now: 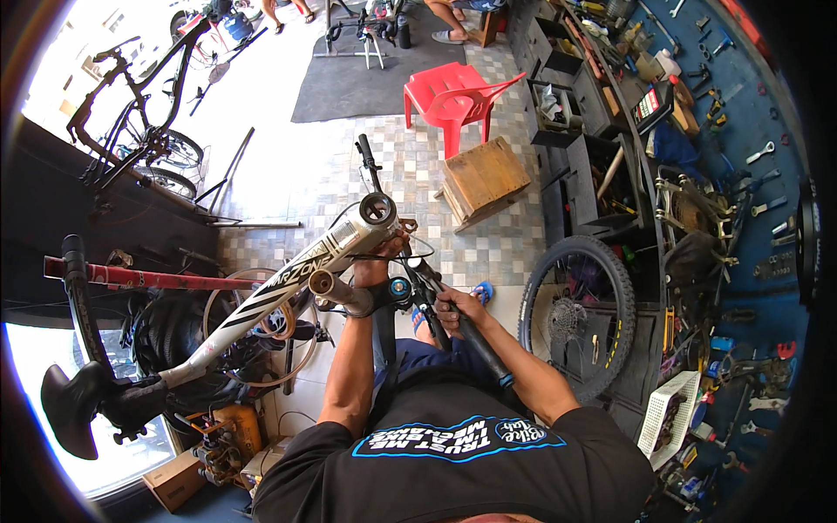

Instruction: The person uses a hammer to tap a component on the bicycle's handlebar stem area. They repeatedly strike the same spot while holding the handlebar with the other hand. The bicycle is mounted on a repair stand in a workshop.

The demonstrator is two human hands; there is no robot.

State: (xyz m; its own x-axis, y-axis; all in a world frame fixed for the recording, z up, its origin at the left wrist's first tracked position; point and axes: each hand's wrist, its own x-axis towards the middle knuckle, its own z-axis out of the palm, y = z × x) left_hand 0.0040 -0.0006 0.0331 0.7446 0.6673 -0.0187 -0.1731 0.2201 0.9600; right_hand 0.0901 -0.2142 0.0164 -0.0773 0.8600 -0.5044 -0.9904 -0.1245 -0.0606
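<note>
Black handlebar point(485, 346) is clasped by right hand point(462, 311), slanting forward-left; white frame point(288, 281) is neared by left hand point(386, 247), grip obscured.

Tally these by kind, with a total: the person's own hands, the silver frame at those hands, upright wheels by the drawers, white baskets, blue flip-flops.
Hands: 2 (left hand, right hand)
Silver frame: 1
Upright wheel: 1
White basket: 1
Blue flip-flops: 2
Total: 7
</note>
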